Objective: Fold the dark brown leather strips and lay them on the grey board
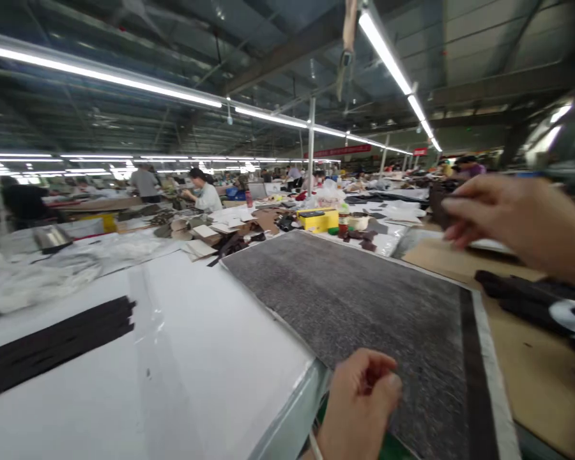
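Upper right: right hand pinching small dark blurred piece; bottom centre: left hand curled closed over speckled grey mat

The left hand is with curled fingers over the near edge of a grey mat. The right hand pinches a dark piece. Black strips lie on the white table.

Large factory hall. Long white fluorescent tube lights cross dark metal-beam ceiling, upper frame. Slim white steel post centre, red hanging banner beside it. Long white-topped worktable lower left.
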`<action>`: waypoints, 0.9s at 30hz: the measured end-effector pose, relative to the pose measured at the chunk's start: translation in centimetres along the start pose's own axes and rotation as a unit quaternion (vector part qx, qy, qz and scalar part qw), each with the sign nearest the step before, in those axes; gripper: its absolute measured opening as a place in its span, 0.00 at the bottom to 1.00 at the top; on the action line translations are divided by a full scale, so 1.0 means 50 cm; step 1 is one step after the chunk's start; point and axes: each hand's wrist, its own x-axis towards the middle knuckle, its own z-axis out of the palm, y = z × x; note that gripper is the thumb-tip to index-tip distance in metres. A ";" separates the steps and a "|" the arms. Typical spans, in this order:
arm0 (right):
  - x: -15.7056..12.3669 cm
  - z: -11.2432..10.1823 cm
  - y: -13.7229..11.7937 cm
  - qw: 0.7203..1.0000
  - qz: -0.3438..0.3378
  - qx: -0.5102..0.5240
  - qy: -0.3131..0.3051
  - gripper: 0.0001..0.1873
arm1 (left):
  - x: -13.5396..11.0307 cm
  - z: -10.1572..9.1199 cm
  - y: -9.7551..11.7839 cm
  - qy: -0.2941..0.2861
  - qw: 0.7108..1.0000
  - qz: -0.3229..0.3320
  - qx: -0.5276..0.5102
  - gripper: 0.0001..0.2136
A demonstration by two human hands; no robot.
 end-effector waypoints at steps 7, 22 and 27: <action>-0.256 0.386 -0.238 0.956 -0.170 0.128 -0.202 0.08 | -0.128 -0.261 0.137 0.185 0.976 0.024 -0.113 0.15; -0.711 0.733 -0.545 0.784 -0.262 0.321 -0.463 0.07 | -0.585 -0.548 0.066 0.474 0.867 -0.036 -0.152 0.14; -0.605 0.697 -0.490 0.764 -0.262 0.387 -0.445 0.10 | -0.592 -0.575 0.028 0.521 0.842 -0.122 0.064 0.14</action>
